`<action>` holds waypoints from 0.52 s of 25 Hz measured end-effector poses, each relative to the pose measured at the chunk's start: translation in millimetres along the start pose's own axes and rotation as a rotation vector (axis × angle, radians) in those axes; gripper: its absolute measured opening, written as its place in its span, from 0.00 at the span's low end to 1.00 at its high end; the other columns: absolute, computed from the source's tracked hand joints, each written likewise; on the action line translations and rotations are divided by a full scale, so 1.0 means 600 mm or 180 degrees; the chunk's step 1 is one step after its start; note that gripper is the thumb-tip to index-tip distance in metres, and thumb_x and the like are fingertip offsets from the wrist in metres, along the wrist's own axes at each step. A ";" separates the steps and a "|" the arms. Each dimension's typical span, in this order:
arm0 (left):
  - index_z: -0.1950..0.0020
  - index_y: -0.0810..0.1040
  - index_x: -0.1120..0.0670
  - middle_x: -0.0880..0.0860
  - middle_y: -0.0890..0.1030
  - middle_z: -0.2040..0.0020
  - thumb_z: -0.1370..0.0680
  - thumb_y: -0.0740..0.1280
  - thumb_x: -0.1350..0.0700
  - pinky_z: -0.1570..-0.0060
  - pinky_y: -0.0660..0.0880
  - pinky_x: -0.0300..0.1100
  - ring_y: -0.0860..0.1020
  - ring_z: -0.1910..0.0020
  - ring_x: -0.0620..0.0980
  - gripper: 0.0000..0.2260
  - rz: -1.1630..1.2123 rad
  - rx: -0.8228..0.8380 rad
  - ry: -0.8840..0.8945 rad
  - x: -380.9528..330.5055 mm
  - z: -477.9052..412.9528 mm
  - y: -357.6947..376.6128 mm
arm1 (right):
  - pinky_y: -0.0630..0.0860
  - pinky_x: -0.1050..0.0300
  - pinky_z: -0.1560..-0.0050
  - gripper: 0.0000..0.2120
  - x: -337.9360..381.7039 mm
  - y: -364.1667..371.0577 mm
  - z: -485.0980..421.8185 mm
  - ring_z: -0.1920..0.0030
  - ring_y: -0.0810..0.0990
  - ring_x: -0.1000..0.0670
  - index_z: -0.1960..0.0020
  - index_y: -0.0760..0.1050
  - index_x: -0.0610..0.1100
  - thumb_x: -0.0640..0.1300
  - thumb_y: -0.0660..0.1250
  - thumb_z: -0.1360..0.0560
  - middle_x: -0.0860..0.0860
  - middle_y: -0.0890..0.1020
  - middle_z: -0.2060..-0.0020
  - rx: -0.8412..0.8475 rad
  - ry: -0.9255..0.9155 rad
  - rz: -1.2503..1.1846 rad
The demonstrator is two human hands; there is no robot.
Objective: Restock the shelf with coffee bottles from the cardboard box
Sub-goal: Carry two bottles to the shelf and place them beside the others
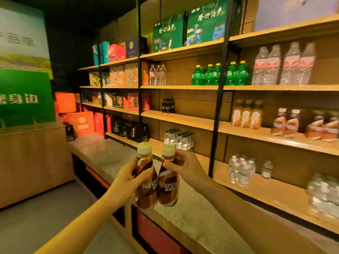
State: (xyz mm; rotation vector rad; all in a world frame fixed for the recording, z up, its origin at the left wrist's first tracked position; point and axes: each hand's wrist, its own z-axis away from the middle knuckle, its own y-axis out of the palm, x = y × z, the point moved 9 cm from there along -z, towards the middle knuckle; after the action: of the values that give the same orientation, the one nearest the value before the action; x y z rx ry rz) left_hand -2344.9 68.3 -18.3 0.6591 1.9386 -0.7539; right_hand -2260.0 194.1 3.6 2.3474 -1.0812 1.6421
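Head cam: left hand point(128, 177) & right hand point(185, 168) each grip a coffee bottle point(146, 182), point(167, 182), upright, touching, above the bench point(185, 213). Neither shelved yet; shelf point(183, 119) w/ gaps ahead. Box not visible.

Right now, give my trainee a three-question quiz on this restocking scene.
1. True or false: the left hand and the right hand each hold a coffee bottle.
2. What colour are the caps on the green bottles?
3. The small dark bottles stand: A) above the green bottles, B) one shelf below them, C) on the counter.

Key: 1 true; 2 yellow; 3 B.
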 end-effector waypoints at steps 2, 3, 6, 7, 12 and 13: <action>0.40 0.73 0.47 0.46 0.82 0.47 0.23 0.65 0.60 0.54 0.78 0.35 0.80 0.47 0.39 0.14 0.0105 0.0216 0.0059 -0.003 -0.061 0.134 | 0.75 0.67 0.49 0.15 -0.046 -0.142 0.008 0.51 0.79 0.57 0.42 0.77 0.42 0.38 0.71 0.29 0.52 0.81 0.51 -0.0223 0.0135 0.0154; 0.41 0.73 0.46 0.45 0.82 0.47 0.24 0.65 0.59 0.52 0.78 0.36 0.80 0.47 0.38 0.14 0.0143 0.0290 0.0112 -0.009 -0.087 0.196 | 0.75 0.65 0.47 0.15 -0.066 -0.204 0.013 0.50 0.79 0.55 0.42 0.77 0.43 0.38 0.70 0.29 0.52 0.81 0.50 -0.0304 0.0170 0.0221; 0.47 0.72 0.41 0.40 0.79 0.51 0.23 0.65 0.57 0.57 0.75 0.30 0.77 0.54 0.28 0.11 0.0256 0.0532 0.0161 -0.024 -0.167 0.375 | 0.75 0.56 0.41 0.15 -0.124 -0.385 0.027 0.44 0.79 0.50 0.42 0.77 0.42 0.39 0.71 0.29 0.49 0.82 0.48 -0.0639 0.0343 0.0393; 0.48 0.72 0.42 0.40 0.78 0.51 0.23 0.65 0.57 0.59 0.75 0.28 0.77 0.56 0.26 0.10 0.0292 0.0623 0.0185 -0.033 -0.192 0.427 | 0.75 0.56 0.40 0.16 -0.140 -0.439 0.031 0.44 0.79 0.51 0.41 0.77 0.41 0.38 0.71 0.29 0.49 0.81 0.48 -0.0746 0.0407 0.0444; 0.44 0.72 0.42 0.38 0.78 0.51 0.24 0.65 0.54 0.58 0.76 0.27 0.77 0.55 0.29 0.10 0.0511 0.1231 0.0330 -0.059 -0.310 0.657 | 0.76 0.59 0.43 0.16 -0.207 -0.668 0.048 0.44 0.79 0.51 0.40 0.76 0.41 0.37 0.69 0.28 0.48 0.82 0.46 -0.1295 0.0626 0.0570; 0.44 0.72 0.42 0.39 0.78 0.50 0.24 0.65 0.53 0.54 0.76 0.29 0.77 0.53 0.32 0.10 0.0520 0.1362 0.0369 -0.061 -0.333 0.696 | 0.77 0.61 0.45 0.16 -0.220 -0.708 0.048 0.45 0.80 0.51 0.41 0.76 0.40 0.36 0.69 0.28 0.47 0.82 0.47 -0.1409 0.0653 0.0583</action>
State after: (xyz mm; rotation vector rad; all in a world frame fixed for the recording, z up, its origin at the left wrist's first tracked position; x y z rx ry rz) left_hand -2147.3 488.1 -7.2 1.1274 1.8103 -1.0572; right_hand -2012.8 564.6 14.0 1.8097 -1.4686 1.4641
